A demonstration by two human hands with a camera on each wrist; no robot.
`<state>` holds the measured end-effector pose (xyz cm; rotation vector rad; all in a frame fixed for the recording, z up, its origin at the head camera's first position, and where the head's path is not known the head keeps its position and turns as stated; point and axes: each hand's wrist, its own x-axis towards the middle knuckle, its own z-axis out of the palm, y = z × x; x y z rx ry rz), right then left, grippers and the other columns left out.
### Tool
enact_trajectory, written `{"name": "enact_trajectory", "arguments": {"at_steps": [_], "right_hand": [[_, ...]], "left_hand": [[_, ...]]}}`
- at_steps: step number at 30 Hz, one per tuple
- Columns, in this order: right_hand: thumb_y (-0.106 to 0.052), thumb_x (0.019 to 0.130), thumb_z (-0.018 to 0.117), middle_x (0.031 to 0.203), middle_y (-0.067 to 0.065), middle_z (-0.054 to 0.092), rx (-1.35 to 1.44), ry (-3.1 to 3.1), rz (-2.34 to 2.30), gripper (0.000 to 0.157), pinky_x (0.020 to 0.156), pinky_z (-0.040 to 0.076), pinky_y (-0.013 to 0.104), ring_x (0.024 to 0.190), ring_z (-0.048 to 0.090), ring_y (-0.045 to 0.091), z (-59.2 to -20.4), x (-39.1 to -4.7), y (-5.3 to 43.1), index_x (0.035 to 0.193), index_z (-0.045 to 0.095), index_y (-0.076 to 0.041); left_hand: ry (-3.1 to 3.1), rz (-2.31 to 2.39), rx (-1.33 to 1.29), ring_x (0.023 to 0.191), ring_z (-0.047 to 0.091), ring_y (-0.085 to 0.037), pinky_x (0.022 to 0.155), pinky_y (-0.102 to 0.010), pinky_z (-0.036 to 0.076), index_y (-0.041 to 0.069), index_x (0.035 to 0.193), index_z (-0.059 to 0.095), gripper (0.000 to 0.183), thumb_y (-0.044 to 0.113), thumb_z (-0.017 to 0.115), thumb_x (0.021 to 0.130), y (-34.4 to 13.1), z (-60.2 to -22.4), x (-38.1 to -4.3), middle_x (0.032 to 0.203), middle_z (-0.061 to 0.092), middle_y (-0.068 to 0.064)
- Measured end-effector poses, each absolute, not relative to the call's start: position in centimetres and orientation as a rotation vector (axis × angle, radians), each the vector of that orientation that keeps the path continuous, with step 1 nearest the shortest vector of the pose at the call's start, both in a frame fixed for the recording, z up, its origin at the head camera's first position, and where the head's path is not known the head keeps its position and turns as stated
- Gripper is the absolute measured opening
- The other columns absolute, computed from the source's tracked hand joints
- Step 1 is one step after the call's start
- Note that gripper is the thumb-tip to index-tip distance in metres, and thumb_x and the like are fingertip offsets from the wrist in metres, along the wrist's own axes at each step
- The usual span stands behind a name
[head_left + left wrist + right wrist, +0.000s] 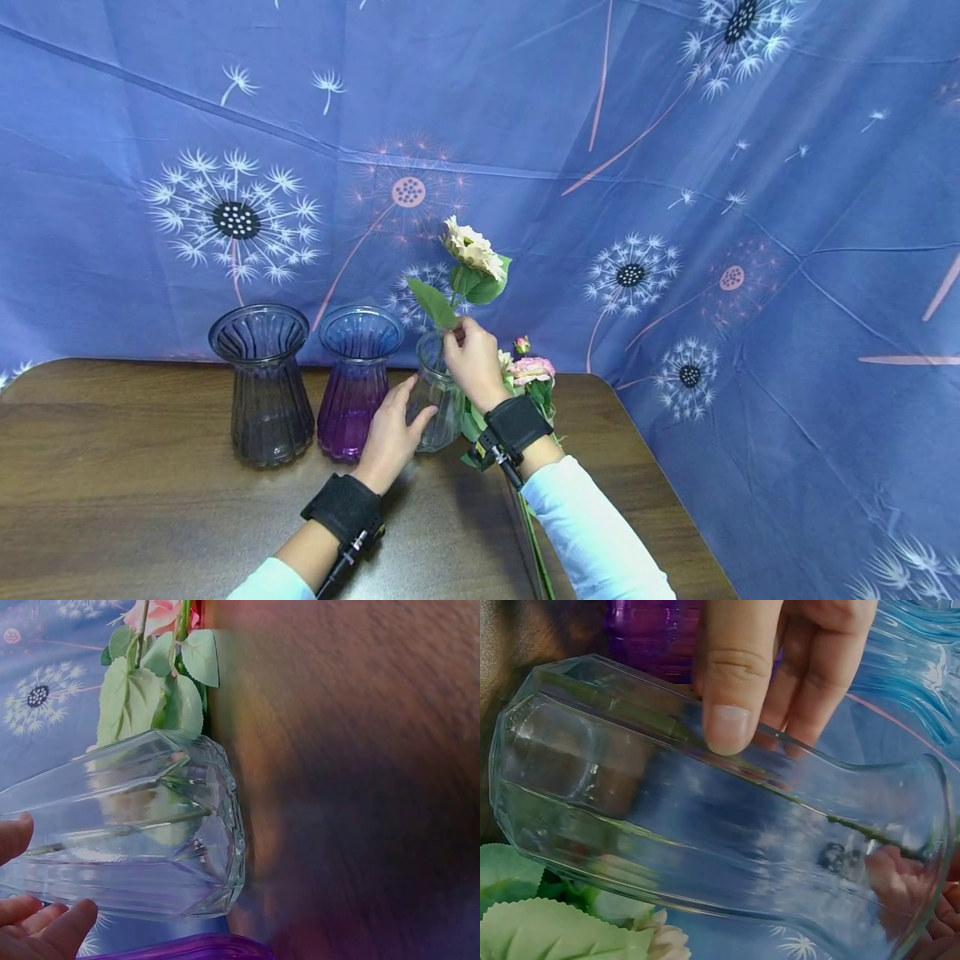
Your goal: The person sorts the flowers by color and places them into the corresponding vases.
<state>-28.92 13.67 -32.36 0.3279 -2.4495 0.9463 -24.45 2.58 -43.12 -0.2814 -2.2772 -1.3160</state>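
Observation:
A clear glass vase (437, 417) stands upright on the table. My left hand (390, 433) holds it from its left side, with the thumb (729, 724) on the near face and fingers round the far side. Over the vase's rim, my right hand (472, 358) pinches the stem of a cream artificial flower (474, 248) with green leaves. That stem (135, 825) runs down inside the vase, seen through the glass in the left wrist view. Parts of the right fingers (900, 881) show at the vase mouth in the right wrist view.
Left of the clear vase stand a purple-and-blue glass vase (352, 392) and a dark grey glass vase (270, 392). More artificial flowers (531, 371), pink and cream, lie on the wooden table (112, 467) at the right. A blue dandelion-print cloth (525, 100) hangs behind.

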Motion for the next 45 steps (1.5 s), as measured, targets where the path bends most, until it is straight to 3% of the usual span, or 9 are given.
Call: {"name": "enact_trajectory", "arguments": {"at_steps": [6, 14, 28, 45], "right_hand": [[-0.013, 0.093, 0.053, 0.076, 0.01, 0.067, 0.324, -2.475, 0.975, 0.016, 0.053, 0.048, 0.023, 0.062, 0.061, 0.017, -32.6, -29.0, 13.7, 0.097, 0.063, -0.001], [-0.013, 0.092, 0.056, 0.075, 0.011, 0.068, 0.326, -2.484, 0.917, 0.014, 0.055, 0.051, 0.026, 0.064, 0.064, 0.02, -32.7, -29.2, 13.6, 0.092, 0.065, -0.002], [-0.013, 0.093, 0.054, 0.089, 0.012, 0.069, 0.316, -2.529, 0.944, 0.026, 0.062, 0.053, 0.028, 0.076, 0.065, 0.021, -31.6, -28.5, 14.8, 0.114, 0.063, -0.001], [-0.009, 0.088, 0.059, 0.082, 0.012, 0.068, 0.304, -2.451, 0.881, 0.023, 0.06, 0.053, 0.03, 0.069, 0.066, 0.021, -30.7, -27.3, 18.0, 0.108, 0.066, 0.001]], "left_hand": [[-2.271, -1.311, -0.294, 0.11, 0.058, -0.037, 0.093, -0.047, 0.048, -0.007, 0.127, 0.05, 0.053, 0.016, 0.07, 0.083, 2.6, -43.2, -24.5, 0.121, 0.058, -0.025], [-2.285, -1.343, -0.297, 0.111, 0.057, -0.037, 0.092, -0.046, 0.049, -0.007, 0.129, 0.049, 0.055, 0.018, 0.07, 0.085, 2.5, -43.2, -24.5, 0.125, 0.056, -0.025], [-2.257, -1.321, -0.302, 0.108, 0.059, -0.037, 0.091, -0.047, 0.049, -0.007, 0.128, 0.05, 0.055, 0.018, 0.071, 0.083, 2.6, -43.4, -24.6, 0.121, 0.058, -0.025], [-2.246, -1.349, -0.299, 0.108, 0.059, -0.037, 0.091, -0.048, 0.049, -0.007, 0.129, 0.049, 0.056, 0.018, 0.071, 0.083, 2.5, -43.5, -24.6, 0.122, 0.057, -0.024]]}}
